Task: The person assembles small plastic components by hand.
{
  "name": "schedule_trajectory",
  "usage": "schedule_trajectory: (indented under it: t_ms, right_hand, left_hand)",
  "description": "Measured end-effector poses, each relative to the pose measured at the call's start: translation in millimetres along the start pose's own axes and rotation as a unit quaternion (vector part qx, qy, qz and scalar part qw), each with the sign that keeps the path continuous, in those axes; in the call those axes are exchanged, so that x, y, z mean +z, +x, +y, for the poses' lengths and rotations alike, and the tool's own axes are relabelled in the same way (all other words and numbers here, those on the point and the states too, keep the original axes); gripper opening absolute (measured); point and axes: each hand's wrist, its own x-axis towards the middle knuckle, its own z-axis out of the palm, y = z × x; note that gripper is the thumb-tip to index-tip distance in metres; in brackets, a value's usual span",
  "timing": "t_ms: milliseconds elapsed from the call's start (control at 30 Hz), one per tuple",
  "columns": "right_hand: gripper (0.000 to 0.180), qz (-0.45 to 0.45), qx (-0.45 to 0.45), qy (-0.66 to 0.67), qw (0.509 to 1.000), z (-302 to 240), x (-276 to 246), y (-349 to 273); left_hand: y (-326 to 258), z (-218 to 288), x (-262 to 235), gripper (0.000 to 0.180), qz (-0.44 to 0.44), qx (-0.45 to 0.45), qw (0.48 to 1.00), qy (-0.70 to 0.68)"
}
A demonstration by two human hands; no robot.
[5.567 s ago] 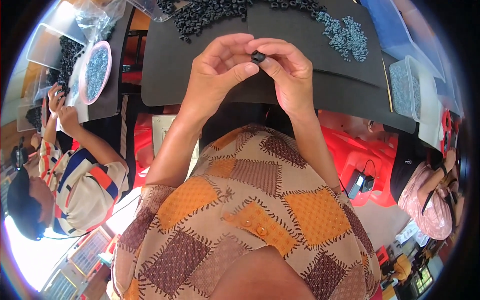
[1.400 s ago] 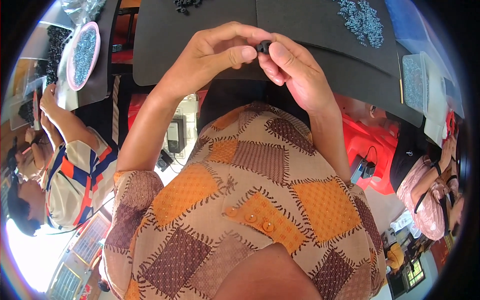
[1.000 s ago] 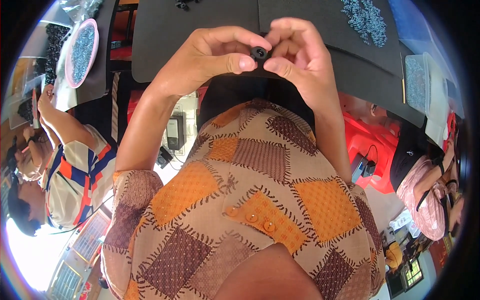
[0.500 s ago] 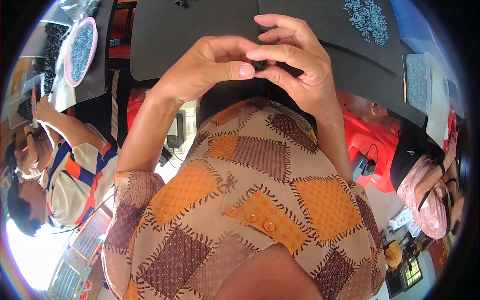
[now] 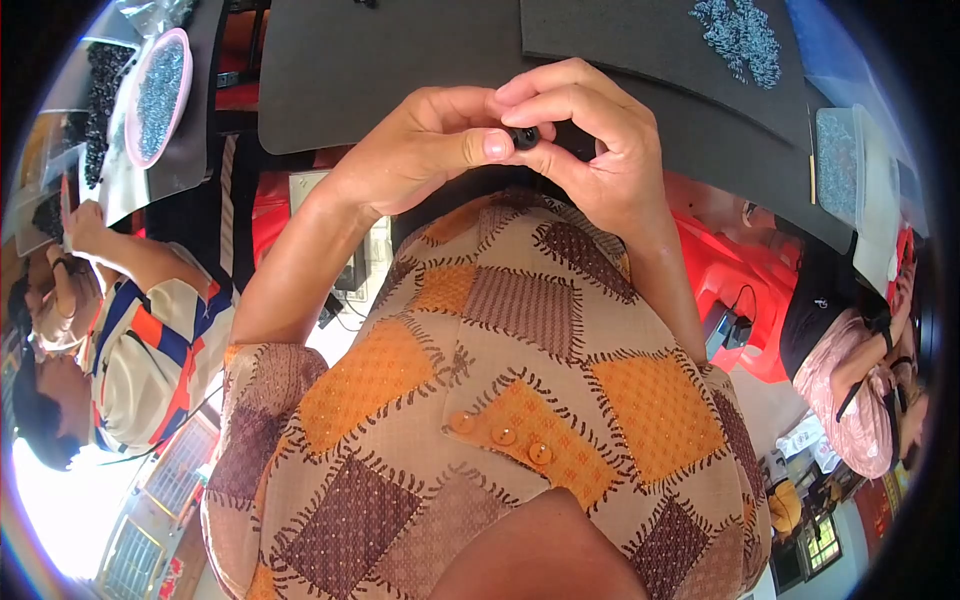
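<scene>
1. Right-hand fingers that stood spread half a second ago have folded in; the bare right hand (image 5: 615, 150) now meets the bare left hand (image 5: 412, 148).
2. I see both above the near edge of the flat, matte-black table (image 5: 370, 80); far right lies a heap of small, pale-blue pieces (image 5: 742, 44).
3. Between the fingertips sits the small, round, dark black piece (image 5: 525, 138), material unclear. I'd brace it with the left pinch, adjust it lightly with the right, and keep its face uncovered.
4. Left thumb and fingers are nearly together, gripping its left side. Right fingertips curl over its far side, thumb at its near side, barely parted.
</scene>
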Motion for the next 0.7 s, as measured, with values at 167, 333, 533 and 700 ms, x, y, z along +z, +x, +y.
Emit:
schedule_trajectory:
  t_ms: [167, 333, 533, 700]
  right_hand:
    - [0.025, 0.018, -0.004, 0.005, 1.0, 0.3, 1.5, -1.7]
    - [0.026, 0.014, 0.004, 0.014, 1.0, 0.1, -1.4, -0.8]
    - [0.026, 0.018, 0.009, 0.033, 0.999, -1.3, -3.1, 1.3]
    - [0.027, 0.018, -0.006, 0.025, 0.999, 1.6, -2.5, -2.0]
  left_hand:
    - [0.0, -2.6, 1.1, 0.039, 0.005, 0.003, 1.0, -0.015]
    - [1.2, -1.2, 4.4, 0.039, 0.009, 0.003, 1.0, -0.024]
    - [2.8, 4.8, 7.5, 0.039, 0.005, -0.028, 0.999, -0.044]
    - [4.9, -0.8, 6.7, 0.04, -0.012, -0.007, 0.999, -0.051]
